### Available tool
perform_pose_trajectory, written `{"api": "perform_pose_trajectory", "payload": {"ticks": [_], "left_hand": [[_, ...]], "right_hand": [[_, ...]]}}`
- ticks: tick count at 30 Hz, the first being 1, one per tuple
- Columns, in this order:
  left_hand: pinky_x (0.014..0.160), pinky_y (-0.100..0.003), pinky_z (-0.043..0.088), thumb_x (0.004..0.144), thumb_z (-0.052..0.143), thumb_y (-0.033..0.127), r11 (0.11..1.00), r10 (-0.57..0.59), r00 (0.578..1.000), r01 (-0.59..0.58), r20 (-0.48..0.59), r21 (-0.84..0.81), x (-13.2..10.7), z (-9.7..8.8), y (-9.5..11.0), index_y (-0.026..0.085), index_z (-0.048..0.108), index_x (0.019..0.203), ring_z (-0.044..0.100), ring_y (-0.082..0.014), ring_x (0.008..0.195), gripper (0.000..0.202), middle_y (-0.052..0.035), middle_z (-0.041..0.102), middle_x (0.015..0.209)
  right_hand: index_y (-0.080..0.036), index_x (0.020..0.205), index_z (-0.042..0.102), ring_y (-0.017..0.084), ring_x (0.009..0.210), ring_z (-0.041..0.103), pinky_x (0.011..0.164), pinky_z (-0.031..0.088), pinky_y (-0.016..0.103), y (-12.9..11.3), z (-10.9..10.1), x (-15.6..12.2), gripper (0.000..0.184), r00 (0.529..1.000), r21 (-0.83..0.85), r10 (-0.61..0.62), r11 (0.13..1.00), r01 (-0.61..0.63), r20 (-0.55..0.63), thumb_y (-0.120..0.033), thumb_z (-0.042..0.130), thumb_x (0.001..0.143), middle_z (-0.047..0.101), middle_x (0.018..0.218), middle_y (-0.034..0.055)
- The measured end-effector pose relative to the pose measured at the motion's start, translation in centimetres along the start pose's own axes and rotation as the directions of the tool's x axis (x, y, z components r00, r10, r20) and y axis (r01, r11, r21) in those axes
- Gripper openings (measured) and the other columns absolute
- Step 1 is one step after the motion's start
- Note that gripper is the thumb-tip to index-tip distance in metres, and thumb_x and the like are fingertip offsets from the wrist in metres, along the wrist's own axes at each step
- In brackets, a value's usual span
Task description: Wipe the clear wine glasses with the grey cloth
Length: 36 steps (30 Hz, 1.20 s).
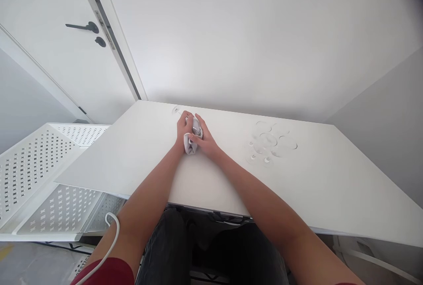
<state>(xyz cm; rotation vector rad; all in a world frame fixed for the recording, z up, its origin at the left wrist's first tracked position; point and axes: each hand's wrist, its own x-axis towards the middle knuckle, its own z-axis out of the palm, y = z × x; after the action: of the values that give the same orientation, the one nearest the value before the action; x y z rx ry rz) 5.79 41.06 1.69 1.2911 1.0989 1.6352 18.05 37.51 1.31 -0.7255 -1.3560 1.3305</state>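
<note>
Both hands are close together above the table, around a clear stemmed glass (197,125) and a light grey cloth (189,146). The glass lies tilted, its round foot pointing away to the upper left and its bowl toward me. My left hand (183,127) is closed around the glass near the bowl. From the other side, my right hand (206,139) presses the cloth to the bowl, thumb across the fabric. Part of the bowl and stem is hidden by fingers and cloth. To the right, several clear stemmed glasses (268,138) stand grouped on the table.
The white table (132,153) meets a white wall (238,38) at the back. At left are a door with a black handle (82,26) and a white perforated rack (29,166). A white cable (114,236) hangs by my left arm.
</note>
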Motion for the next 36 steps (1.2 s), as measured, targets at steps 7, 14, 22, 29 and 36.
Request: {"api": "perform_pose_trajectory", "payload": {"ticks": [7, 14, 22, 29, 36], "left_hand": [[0.057, -0.027, 0.037, 0.094, 0.055, 0.028, 0.997, 0.048, 0.998, -0.045, -0.048, 0.059, 0.4, -0.2, -0.5, 0.022, 0.052, 0.077, 0.045, -0.0140, 0.062, 0.018, 0.0007, 0.050, 0.071], [0.057, -0.027, 0.037, 0.096, 0.053, 0.032, 0.993, 0.070, 0.997, -0.071, 0.018, 0.094, 0.5, -0.2, -0.5, 0.022, 0.052, 0.076, 0.045, -0.0143, 0.062, 0.023, 0.0004, 0.050, 0.070], [0.056, -0.028, 0.034, 0.094, 0.057, 0.029, 0.983, 0.102, 0.994, -0.092, -0.051, 0.161, 0.5, -0.4, -0.7, 0.022, 0.053, 0.076, 0.043, -0.0140, 0.060, 0.020, 0.0013, 0.049, 0.067], [0.058, -0.027, 0.033, 0.094, 0.053, 0.027, 0.982, 0.083, 0.994, -0.070, -0.071, 0.175, 0.8, -0.5, -1.0, 0.022, 0.048, 0.071, 0.042, -0.0145, 0.062, 0.024, 0.0011, 0.046, 0.067], [0.055, -0.028, 0.028, 0.089, 0.059, 0.029, 0.976, 0.066, 0.997, -0.058, -0.033, 0.210, 0.8, -0.6, -1.5, 0.022, 0.049, 0.069, 0.037, -0.0144, 0.058, 0.024, 0.0021, 0.042, 0.062]], "right_hand": [[-0.036, 0.146, 0.054, 0.024, 0.099, 0.064, 0.092, 0.053, 0.043, 0.4, -0.3, 0.2, 0.076, 0.991, -0.353, -0.106, 0.927, 0.128, 0.079, -0.009, 0.056, 0.075, 0.070, 0.120, 0.0016], [-0.038, 0.156, 0.040, 0.018, 0.073, 0.055, 0.081, 0.054, 0.040, 0.1, -0.4, -0.4, 0.092, 0.992, -0.267, -0.122, 0.957, 0.111, -0.024, -0.007, 0.051, 0.070, 0.068, 0.098, 0.0001], [-0.037, 0.150, 0.048, 0.020, 0.090, 0.062, 0.081, 0.058, 0.039, 1.5, -0.7, 0.7, 0.092, 1.000, -0.157, -0.011, 0.987, 0.015, 0.024, -0.007, 0.056, 0.064, 0.066, 0.120, 0.0039], [-0.040, 0.161, 0.024, 0.017, 0.085, 0.063, 0.084, 0.058, 0.038, 1.3, -1.1, 0.4, 0.103, 0.994, -0.015, -0.022, 1.000, 0.020, -0.109, -0.012, 0.061, 0.069, 0.067, 0.105, 0.0009], [-0.036, 0.164, 0.016, 0.018, 0.077, 0.058, 0.078, 0.058, 0.040, 2.1, -1.2, 0.6, 0.103, 0.995, -0.254, -0.046, 0.965, 0.066, 0.083, -0.009, 0.052, 0.070, 0.066, 0.105, 0.0043]]}}
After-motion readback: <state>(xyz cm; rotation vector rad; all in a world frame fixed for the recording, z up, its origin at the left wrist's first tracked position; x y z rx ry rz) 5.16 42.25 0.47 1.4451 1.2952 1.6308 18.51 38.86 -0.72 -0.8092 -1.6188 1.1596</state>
